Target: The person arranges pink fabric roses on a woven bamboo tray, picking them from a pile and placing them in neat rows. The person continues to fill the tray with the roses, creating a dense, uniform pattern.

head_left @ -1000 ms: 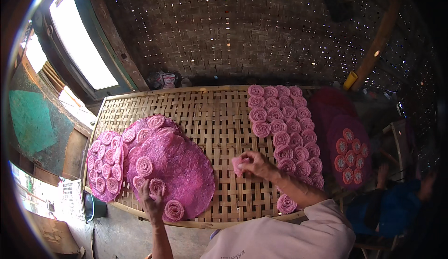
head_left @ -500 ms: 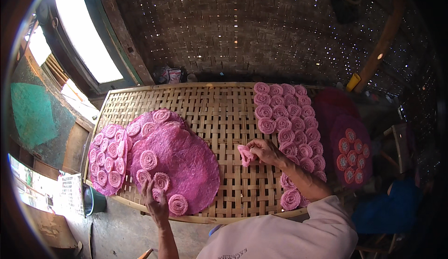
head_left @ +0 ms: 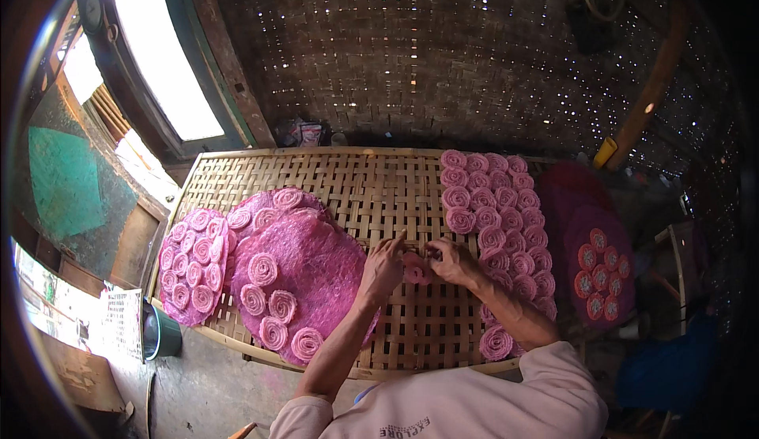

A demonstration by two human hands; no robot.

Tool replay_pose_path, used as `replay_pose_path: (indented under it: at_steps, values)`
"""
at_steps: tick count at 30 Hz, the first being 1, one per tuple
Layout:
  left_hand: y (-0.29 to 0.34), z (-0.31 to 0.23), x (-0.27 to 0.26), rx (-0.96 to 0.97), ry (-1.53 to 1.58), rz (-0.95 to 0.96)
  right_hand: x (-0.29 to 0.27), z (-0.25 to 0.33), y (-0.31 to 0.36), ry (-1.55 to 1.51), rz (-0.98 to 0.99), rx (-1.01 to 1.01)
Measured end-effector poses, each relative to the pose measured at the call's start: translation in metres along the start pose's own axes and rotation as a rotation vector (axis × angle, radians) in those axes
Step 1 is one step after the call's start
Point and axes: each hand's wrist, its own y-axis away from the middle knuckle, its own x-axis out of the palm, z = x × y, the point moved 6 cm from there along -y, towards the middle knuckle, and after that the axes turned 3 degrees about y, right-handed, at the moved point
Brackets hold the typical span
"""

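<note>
My two hands meet over the woven bamboo surface, with a small pink coil of strands (head_left: 414, 269) between them. My left hand (head_left: 384, 267) is closed at the coil's left side, its fingertips partly hidden. From the right, my right hand (head_left: 453, 263) pinches the coil's edge. To the left, several pink coiled rosettes (head_left: 262, 269) lie along the left side of a round magenta sheet (head_left: 312, 269). Close by on the right, rows of like rosettes (head_left: 511, 218) stretch from the far edge to the near edge.
The bamboo rack (head_left: 379, 174) has a raised rim. Another round piece with rosettes (head_left: 188, 257) lies at its left end. Orange-red rosettes (head_left: 598, 282) sit on a dark magenta sheet at right. A green bucket (head_left: 166, 336) stands below left; a woven wall (head_left: 395, 52) rises behind.
My left hand has left the rosettes on the magenta sheet and moved right to join my right hand at the pink coil. The view has shifted slightly.
</note>
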Motion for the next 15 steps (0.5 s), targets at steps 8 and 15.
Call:
replay_pose_path:
  at_steps: [8,15]
  values:
    - [0.005,-0.025,0.001,-0.032,0.344,0.102,0.011,-0.008,0.005,-0.095,0.073,0.032]
    - [0.012,-0.035,0.011,0.047,0.270,0.219,-0.014,-0.005,0.022,-0.240,0.017,0.160]
